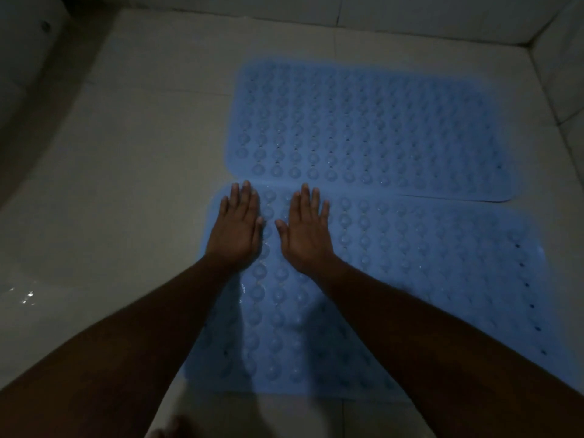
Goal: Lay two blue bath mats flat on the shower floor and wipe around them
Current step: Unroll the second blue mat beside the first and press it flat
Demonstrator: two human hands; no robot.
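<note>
- Two blue bath mats lie on the pale tiled shower floor [132, 159], both studded with rows of round suction cups and small drain holes.
- The far mat [363, 128] lies flat toward the back wall [347, 14], its right end near the right-hand corner.
- The near mat [395, 273] lies just in front of it, set slightly further left; along their long edges the two mats touch, and the far mat's near edge seems to overlap the near one at the right.
- The left hand [235, 226] rests palm down on the near mat's far-left corner, fingers straight and close together, their tips at the seam between the mats.
- The right hand [308, 230] lies palm down just beside it on the same mat, fingers a little fanned and thumb out toward the left hand; it grips nothing.
- Both bare forearms reach in from the bottom of the view.
- Wet glints show on the floor at the left [27, 295] and on the near mat between the arms.
- The light is dim and the edges of the scene are blurred.
</note>
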